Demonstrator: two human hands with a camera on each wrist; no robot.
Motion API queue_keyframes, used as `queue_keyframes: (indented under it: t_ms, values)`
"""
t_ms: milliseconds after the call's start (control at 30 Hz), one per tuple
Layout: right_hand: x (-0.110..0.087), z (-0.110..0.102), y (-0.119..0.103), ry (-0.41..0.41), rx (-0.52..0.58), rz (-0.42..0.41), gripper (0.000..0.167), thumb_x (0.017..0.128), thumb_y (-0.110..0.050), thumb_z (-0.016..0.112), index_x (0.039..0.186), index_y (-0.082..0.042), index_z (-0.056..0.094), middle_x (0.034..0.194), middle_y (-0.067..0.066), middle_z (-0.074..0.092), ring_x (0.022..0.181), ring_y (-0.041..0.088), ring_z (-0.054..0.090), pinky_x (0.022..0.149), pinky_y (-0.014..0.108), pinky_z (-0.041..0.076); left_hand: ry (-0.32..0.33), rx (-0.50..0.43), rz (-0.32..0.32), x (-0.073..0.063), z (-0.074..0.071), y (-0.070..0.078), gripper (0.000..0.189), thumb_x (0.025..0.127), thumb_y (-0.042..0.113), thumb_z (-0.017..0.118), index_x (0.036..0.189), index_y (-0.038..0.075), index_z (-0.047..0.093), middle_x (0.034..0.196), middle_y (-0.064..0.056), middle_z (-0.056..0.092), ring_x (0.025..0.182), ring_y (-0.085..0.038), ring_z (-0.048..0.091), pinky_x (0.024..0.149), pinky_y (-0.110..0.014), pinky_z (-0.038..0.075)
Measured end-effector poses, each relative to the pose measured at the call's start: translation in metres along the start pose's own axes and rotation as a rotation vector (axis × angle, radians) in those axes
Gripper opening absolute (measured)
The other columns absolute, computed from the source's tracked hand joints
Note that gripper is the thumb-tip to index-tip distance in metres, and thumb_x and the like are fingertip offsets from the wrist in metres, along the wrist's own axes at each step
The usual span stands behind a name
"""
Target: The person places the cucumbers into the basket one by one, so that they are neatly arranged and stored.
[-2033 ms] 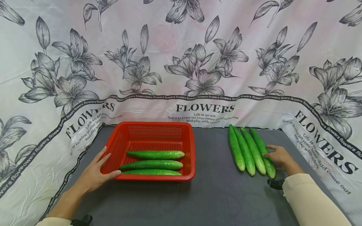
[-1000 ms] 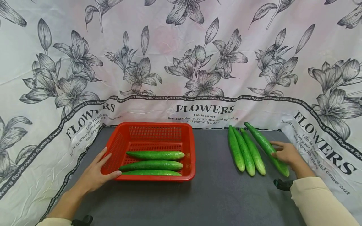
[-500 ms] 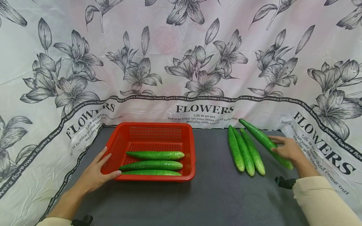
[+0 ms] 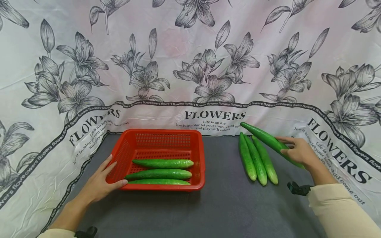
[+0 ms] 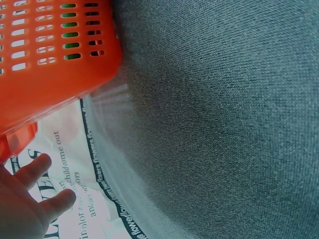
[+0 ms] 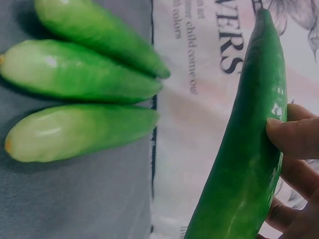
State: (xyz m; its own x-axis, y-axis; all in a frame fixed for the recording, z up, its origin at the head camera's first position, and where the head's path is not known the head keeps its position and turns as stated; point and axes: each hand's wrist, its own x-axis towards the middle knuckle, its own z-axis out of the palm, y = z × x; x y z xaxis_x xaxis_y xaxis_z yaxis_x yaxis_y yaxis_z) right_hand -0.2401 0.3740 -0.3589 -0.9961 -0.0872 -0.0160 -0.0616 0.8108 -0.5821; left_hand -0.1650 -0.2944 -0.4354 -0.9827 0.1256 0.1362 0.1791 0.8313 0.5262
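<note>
My right hand (image 4: 299, 152) holds a green cucumber (image 4: 263, 136) above the table at the right, thumb on one side and fingers on the other. The cucumber slants, its dark end up and to the left. In the right wrist view the thumb (image 6: 291, 138) presses on its skin. Three more cucumbers (image 4: 258, 160) lie side by side on the table, just left of that hand. My left hand (image 4: 99, 183) rests with spread, fairly straight fingers against the left side of a red plastic basket (image 4: 166, 187). Inside the basket lie three cucumbers (image 4: 159, 174), roughly parallel.
A dark grey cloth (image 4: 220, 205) covers the table. White flower-printed fabric (image 4: 214, 82) hangs behind it and along both sides. Grey tabletop separates the basket from the loose cucumbers.
The right hand has drawn the rightmost cucumber away from the group, lifted it and moved it back leftward, its far end now over the others. The left hand and basket have stayed put.
</note>
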Motion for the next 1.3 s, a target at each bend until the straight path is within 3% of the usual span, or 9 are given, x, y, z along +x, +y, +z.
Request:
queue_keyframes:
  t_ms: [133,233,433,533,600,667,933,1100,1300]
  values:
    - [-0.001,-0.003,-0.013,0.015,-0.036,-0.043,0.055,0.091,-0.005,0.061,0.143,-0.002,0.043,0.137,0.039,0.038,0.117,0.060,0.039,0.079,0.059,0.048,0.000,0.005,0.000,0.000,0.000,0.001,0.091,0.081,0.053,0.071,0.144,-0.005,0.039,0.157,-0.014,0.016,0.126,-0.045,0.033,0.092,-0.062,0.034]
    - [-0.001,-0.005,-0.024,0.027,-0.077,-0.071,0.053,0.091,-0.005,0.061,0.142,-0.003,0.046,0.136,0.040,0.038,0.116,0.059,0.041,0.066,0.048,0.051,-0.004,0.007,-0.002,0.000,-0.001,0.001,0.091,0.081,0.054,0.071,0.144,-0.005,0.039,0.157,-0.014,0.016,0.126,-0.045,0.032,0.092,-0.063,0.035]
    - [-0.002,-0.007,-0.046,0.045,-0.084,-0.120,0.050,0.091,-0.004,0.060,0.140,-0.005,0.050,0.135,0.039,0.040,0.112,0.057,0.046,0.051,0.036,0.043,-0.007,0.013,-0.009,0.000,-0.001,0.000,0.092,0.081,0.055,0.070,0.144,-0.004,0.039,0.158,-0.013,0.015,0.126,-0.044,0.032,0.092,-0.063,0.035]
    - [-0.004,-0.007,-0.054,0.037,-0.073,-0.140,0.051,0.091,-0.003,0.061,0.140,-0.006,0.050,0.134,0.038,0.042,0.080,0.043,0.059,0.049,0.034,0.042,-0.008,0.009,-0.009,0.000,-0.001,0.000,0.092,0.081,0.055,0.070,0.144,-0.004,0.039,0.158,-0.013,0.015,0.126,-0.045,0.032,0.092,-0.063,0.035]
    - [-0.006,-0.007,-0.060,0.033,-0.063,-0.145,0.051,0.091,-0.002,0.061,0.140,-0.007,0.051,0.133,0.038,0.043,0.059,0.027,0.050,0.046,0.032,0.040,-0.006,0.004,-0.006,0.000,-0.001,0.000,0.092,0.081,0.054,0.071,0.144,-0.005,0.039,0.158,-0.013,0.015,0.127,-0.045,0.032,0.093,-0.063,0.034]
    - [-0.007,-0.007,-0.066,0.031,-0.059,-0.147,0.051,0.091,-0.002,0.060,0.140,-0.008,0.051,0.132,0.039,0.044,0.049,0.017,0.035,0.044,0.031,0.038,-0.005,-0.002,-0.005,0.000,-0.001,0.000,0.092,0.081,0.054,0.071,0.144,-0.005,0.040,0.157,-0.014,0.016,0.127,-0.045,0.032,0.093,-0.063,0.034]
    - [-0.010,-0.006,-0.084,0.033,-0.045,-0.182,0.051,0.090,-0.002,0.061,0.139,-0.008,0.053,0.125,0.040,0.048,0.045,0.012,0.032,0.042,0.030,0.037,-0.011,-0.003,-0.010,0.001,-0.001,0.001,0.093,0.080,0.055,0.071,0.144,-0.005,0.039,0.157,-0.014,0.015,0.128,-0.045,0.031,0.094,-0.064,0.034]
    - [-0.008,-0.005,-0.098,0.046,-0.057,-0.226,0.050,0.089,-0.002,0.063,0.137,-0.010,0.056,0.124,0.036,0.052,0.047,0.016,0.036,0.040,0.030,0.037,-0.014,-0.004,-0.013,0.001,-0.001,0.001,0.093,0.080,0.055,0.071,0.144,-0.005,0.039,0.158,-0.014,0.015,0.128,-0.045,0.031,0.094,-0.065,0.033]
    - [-0.005,-0.003,-0.118,0.045,-0.046,-0.278,0.049,0.089,-0.002,0.064,0.137,-0.012,0.057,0.131,0.030,0.052,0.067,0.027,0.051,0.042,0.031,0.037,-0.010,0.001,-0.010,0.000,0.000,-0.001,0.093,0.081,0.055,0.071,0.144,-0.005,0.039,0.158,-0.014,0.015,0.128,-0.045,0.030,0.094,-0.065,0.032]
